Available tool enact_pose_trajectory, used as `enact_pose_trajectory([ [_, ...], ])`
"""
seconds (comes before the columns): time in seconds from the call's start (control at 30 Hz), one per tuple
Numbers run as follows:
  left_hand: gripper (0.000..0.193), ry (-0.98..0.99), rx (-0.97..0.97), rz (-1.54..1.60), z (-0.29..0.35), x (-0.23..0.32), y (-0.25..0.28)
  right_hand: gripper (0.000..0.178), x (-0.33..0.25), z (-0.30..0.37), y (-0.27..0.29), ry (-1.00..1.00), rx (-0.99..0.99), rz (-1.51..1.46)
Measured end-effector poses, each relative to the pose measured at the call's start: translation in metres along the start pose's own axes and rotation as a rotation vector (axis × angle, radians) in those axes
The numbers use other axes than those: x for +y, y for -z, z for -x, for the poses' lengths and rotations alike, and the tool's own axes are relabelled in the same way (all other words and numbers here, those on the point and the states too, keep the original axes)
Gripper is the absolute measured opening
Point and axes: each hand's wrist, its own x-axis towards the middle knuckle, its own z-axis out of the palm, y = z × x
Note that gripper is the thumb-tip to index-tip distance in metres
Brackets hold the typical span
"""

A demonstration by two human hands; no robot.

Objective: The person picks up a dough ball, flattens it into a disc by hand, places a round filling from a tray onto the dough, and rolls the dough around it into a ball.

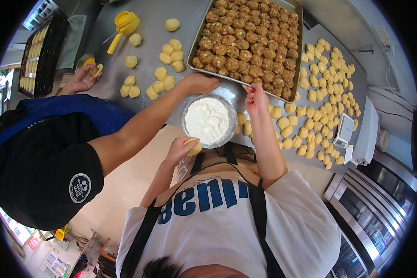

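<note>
dough round (196, 147), pale yellow and flattened, sits in the person's left hand (180, 151), just beside the near left rim of a bowl (233, 124) filled with white powder (206, 119); the fingers are curled closed on it. the right hand (256, 99) is up at the near edge of a metal tray (199, 36) packed with brown filling balls (248, 41), fingertips drawn together; i can't tell if they've got hold of a ball or just the rim. a co-worker's arm comes across from the left, that hand (203, 85) by the tray's near left corner, its grip unclear to me. their other hand (80, 80) has a bit of dough in it. on the bench (150, 16), dough balls (317, 125) crowd to the right, and a yellow scoop (126, 22) lies up to the left.
</note>
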Motion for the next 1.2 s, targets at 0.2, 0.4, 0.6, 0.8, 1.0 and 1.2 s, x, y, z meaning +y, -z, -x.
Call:
enact_pose_trajectory([
  [0.2, 0.036, -0.014, 0.006, 0.19, 0.002, -0.003, -0.008, 0.016, 0.005, -0.007, 0.007, -0.032, -0.022, 0.024],
  [0.4, 0.036, -0.001, 0.088, 0.52, -0.013, -0.009, -0.013, 0.027, -0.005, 0.012, 0.029, 0.067, -0.245, 0.531],
  [0.6, 0.035, -0.05, 0.054, 0.707, -0.034, 0.011, -0.012, 0.029, -0.015, 0.043, 0.058, 0.891, -0.258, 1.498],
  [0.8, 0.032, -0.159, 0.115, 0.767, -0.025, 0.024, 0.004, 0.025, -0.059, 0.043, 0.031, 1.691, 0.139, 1.439],
  [1.0, 0.036, -0.074, -0.019, 0.983, -0.004, 0.069, -0.001, 0.036, -0.076, 0.018, 0.046, 1.462, 0.154, 1.774],
  [1.2, 0.037, 0.053, -0.198, 0.974, 0.003, 0.118, -0.049, 0.03, -0.104, 0.005, 0.056, 1.272, -0.123, 1.583],
])
